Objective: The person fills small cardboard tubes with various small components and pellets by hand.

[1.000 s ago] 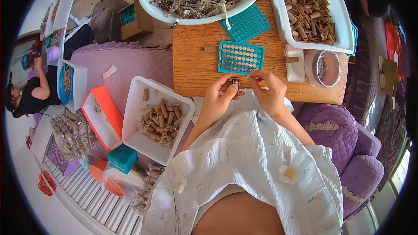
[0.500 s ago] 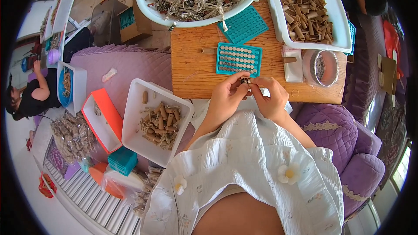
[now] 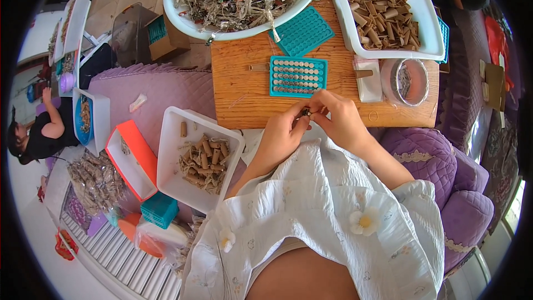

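Left hand [image 3: 282, 136] and right hand [image 3: 338, 119] are both pinching one tiny dark piece [image 3: 305, 113] between fingertips, right at the wooden surface [image 3: 244, 86] edge. Teal grid tray [image 3: 297, 76] sits at 12 o'clock, tape roll [image 3: 410, 81] around 2.

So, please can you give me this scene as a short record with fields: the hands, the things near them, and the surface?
left hand: left hand pinches a small dark part
right hand: right hand grips the same part, fingertips meeting
surface: wooden board
ahead of hands: teal plastic grid tray, its holes filled with pale round pieces
far edge: white round basin of tangled grey strips; white rectangular tray of brown tubes
person's left: white plastic bin with brown tubes, on purple cushion
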Available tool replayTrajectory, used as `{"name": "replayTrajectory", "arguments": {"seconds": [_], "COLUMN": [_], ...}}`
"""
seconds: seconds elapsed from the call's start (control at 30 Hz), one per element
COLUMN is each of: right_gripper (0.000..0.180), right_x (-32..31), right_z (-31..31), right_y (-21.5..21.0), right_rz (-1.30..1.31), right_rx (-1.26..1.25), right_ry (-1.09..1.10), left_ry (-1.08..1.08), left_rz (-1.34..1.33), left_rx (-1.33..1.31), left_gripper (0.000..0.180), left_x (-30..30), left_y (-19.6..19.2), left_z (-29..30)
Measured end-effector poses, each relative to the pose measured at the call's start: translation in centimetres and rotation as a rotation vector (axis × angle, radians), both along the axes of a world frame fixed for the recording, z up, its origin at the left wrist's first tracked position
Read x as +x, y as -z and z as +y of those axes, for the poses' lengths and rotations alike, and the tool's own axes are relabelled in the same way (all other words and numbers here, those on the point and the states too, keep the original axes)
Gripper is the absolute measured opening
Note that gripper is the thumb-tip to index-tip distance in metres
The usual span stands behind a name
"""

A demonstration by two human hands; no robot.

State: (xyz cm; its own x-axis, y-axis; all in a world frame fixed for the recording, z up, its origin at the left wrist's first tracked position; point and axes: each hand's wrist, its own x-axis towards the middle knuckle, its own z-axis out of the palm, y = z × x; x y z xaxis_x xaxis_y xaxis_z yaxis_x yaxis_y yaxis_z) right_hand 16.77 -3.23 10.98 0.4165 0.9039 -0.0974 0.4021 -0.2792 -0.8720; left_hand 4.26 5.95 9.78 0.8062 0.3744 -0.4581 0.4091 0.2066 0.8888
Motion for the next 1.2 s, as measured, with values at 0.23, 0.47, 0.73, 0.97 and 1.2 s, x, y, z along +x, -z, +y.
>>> {"name": "replayTrajectory", "arguments": {"seconds": [0.23,0.47,0.73,0.97,1.2], "right_gripper": [0.031,0.026,0.027,0.03,0.053], "right_x": [2.7,6.7,8.5,7.1,3.9], "right_z": [0.4,-1.8,-4.0,-3.0,-1.6], "right_y": [0.4,4.4,8.6,5.7,2.0], "right_rz": [0.141,-0.088,-0.815,0.198,1.733], "right_rx": [-0.162,-0.159,-0.283,-0.08,0.421], "right_ry": [-0.186,0.024,0.176,0.279,0.193], "left_ry": [0.217,-0.124,-0.343,-0.373,-0.34], "left_rz": [-0.05,-0.118,-0.285,-0.213,-0.222], "left_rx": [0.087,-0.577,-0.716,-0.568,-0.493], "left_gripper": [0.025,0.025,0.022,0.028,0.036], "left_x": [0.4,0.8,-0.8,-1.0,-0.4], "left_y": [1.3,2.8,3.8,3.1,1.3], "left_z": [0.3,2.4,4.4,3.6,2.8]}}
